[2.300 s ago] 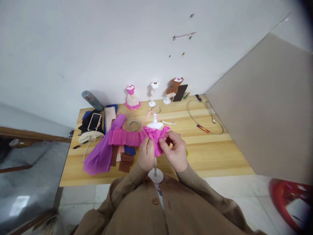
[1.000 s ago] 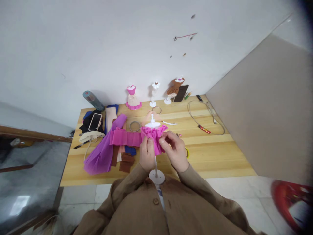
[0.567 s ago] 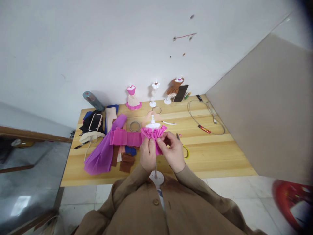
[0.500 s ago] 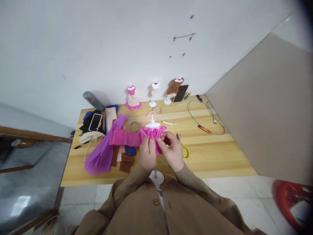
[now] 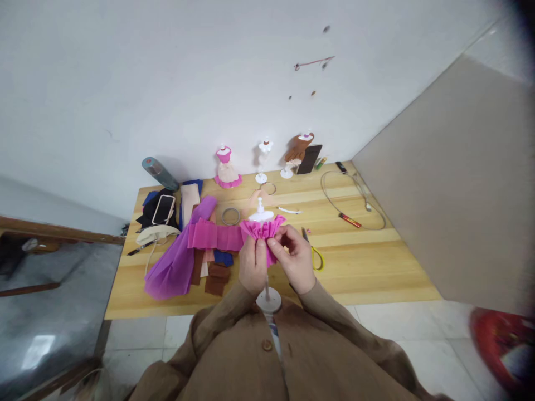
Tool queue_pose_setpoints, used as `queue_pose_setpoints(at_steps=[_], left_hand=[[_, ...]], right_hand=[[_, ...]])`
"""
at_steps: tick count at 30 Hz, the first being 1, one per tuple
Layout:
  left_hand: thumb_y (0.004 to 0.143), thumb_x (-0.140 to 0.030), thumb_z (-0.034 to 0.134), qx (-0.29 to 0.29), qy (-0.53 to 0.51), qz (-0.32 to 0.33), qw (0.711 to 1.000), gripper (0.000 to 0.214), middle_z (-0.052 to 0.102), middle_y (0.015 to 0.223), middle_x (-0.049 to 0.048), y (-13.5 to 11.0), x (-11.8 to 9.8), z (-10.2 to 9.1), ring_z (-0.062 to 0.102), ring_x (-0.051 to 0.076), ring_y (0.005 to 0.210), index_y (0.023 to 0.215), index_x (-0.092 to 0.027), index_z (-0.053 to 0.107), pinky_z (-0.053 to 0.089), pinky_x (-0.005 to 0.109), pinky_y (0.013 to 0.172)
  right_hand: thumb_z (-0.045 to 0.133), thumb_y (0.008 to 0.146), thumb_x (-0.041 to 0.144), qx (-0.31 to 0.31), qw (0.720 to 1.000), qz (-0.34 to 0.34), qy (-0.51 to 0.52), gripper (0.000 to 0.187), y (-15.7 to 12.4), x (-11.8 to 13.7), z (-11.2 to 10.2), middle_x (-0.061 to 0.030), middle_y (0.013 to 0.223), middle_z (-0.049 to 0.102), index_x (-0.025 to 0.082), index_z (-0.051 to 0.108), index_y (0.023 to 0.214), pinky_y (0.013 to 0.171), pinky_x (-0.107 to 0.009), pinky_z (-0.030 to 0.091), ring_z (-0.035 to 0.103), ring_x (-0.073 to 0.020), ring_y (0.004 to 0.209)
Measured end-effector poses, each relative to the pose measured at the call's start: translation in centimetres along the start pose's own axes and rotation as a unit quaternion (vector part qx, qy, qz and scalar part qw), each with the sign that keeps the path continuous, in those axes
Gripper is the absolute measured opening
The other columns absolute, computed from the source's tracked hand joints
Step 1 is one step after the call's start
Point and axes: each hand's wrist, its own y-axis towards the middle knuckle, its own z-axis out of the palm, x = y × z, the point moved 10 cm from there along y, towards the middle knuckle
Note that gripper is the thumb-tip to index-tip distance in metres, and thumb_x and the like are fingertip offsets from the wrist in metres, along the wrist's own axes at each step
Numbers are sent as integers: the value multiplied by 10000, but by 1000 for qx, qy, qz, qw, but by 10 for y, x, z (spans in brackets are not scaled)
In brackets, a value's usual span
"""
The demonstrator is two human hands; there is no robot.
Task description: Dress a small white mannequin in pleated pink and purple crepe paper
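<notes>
Pleated pink crepe paper (image 5: 262, 227) wraps the body of a small white mannequin (image 5: 259, 215), which stands upright on a round base (image 5: 268, 301) at the table's front edge. My left hand (image 5: 253, 264) pinches the gathered paper at the mannequin's waist, thumb to the front. Close beside it, my right hand (image 5: 293, 258) is closed on the same paper with thumb and forefinger. Below the fingers the paper flares out a little. A flat pink strip (image 5: 215, 236) lies to the left, reaching toward my left hand.
Purple paper (image 5: 175, 262), brown pieces (image 5: 217, 277) and a phone (image 5: 163, 210) lie on the left. Yellow-handled scissors (image 5: 317, 258) rest right of my hands. Behind stand a pink-and-cream dressed mannequin (image 5: 228, 167), a white one (image 5: 262, 161) and a brown-dressed one (image 5: 297, 149). A cable (image 5: 324, 186) loops at right.
Both hands stay at the mannequin's waist with the pink paper pinched. The thumbs have shifted very slightly; the view has moved a little.
</notes>
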Motion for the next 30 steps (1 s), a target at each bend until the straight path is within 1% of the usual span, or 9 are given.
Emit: queue_pose_setpoints(at_steps=[6, 9, 12, 15, 18, 20, 25, 27, 30], left_hand=[[900, -457, 521, 0, -117, -78, 990, 314, 724, 1014, 120, 13, 11, 1, 635, 276, 1064, 947, -188, 676, 462, 393, 1013], [879, -408, 561, 7, -152, -88, 984, 286, 731, 1077, 110, 25, 13, 1, 624, 267, 1115, 961, -175, 707, 451, 376, 1030], [891, -398, 529, 26, -179, -78, 980, 324, 732, 1103, 110, 32, 10, 2, 622, 268, 1136, 989, -158, 723, 453, 389, 1028], [894, -370, 520, 49, -179, -54, 981, 327, 725, 1131, 121, 31, -1, 4, 614, 274, 1158, 1007, -151, 735, 439, 395, 1050], [875, -346, 550, 60, -178, -46, 981, 286, 736, 1086, 127, 26, -8, 5, 633, 287, 1112, 966, -156, 745, 455, 397, 1038], [854, -321, 581, 46, -163, -61, 984, 243, 734, 1089, 130, 22, -4, 2, 625, 298, 1124, 947, -166, 745, 452, 392, 1045], [818, -255, 616, -21, -84, -134, 987, 195, 675, 1210, 170, 12, 22, -10, 552, 311, 1237, 943, -154, 726, 410, 397, 1092], [824, -286, 615, -28, -85, -135, 987, 203, 671, 1207, 164, 10, 25, -9, 559, 298, 1225, 948, -161, 716, 415, 387, 1088], [849, -361, 588, -8, -98, -105, 990, 233, 699, 1141, 133, 12, 19, -4, 595, 275, 1168, 941, -184, 708, 425, 375, 1077]], right_hand=[[622, 834, 327, -8, 999, -31, -10, 164, 1, 6, -5, -24, 801, 586, 201, 660, 932, 636, -305, 458, 566, -173, 731], [604, 855, 325, -12, 999, -39, -1, 161, 4, 8, -4, -39, 828, 621, 204, 686, 924, 653, -316, 471, 586, -179, 739], [597, 858, 302, -16, 999, -38, 11, 136, 8, 10, -2, -32, 795, 627, 202, 690, 860, 652, -311, 467, 586, -172, 715], [618, 824, 271, -29, 999, -41, 20, 114, 11, 14, -3, 3, 685, 585, 196, 639, 741, 611, -288, 439, 541, -145, 632], [633, 796, 272, -38, 998, -41, 24, 172, 12, 18, -6, 35, 596, 524, 199, 561, 658, 570, -269, 410, 477, -122, 561], [627, 804, 285, -31, 998, -48, 15, 183, 11, 24, -7, 35, 596, 520, 200, 552, 660, 575, -270, 410, 472, -122, 565], [626, 813, 289, -29, 994, -88, -52, 140, 3, 41, -12, 18, 667, 554, 203, 558, 727, 621, -285, 434, 515, -140, 632], [626, 812, 277, -33, 990, -108, -84, 167, 2, 47, -13, 23, 649, 531, 209, 529, 694, 622, -288, 434, 511, -143, 629], [591, 832, 244, -41, 983, -136, -114, 165, 1, 54, -13, 25, 640, 522, 217, 512, 689, 607, -286, 432, 510, -144, 615]])
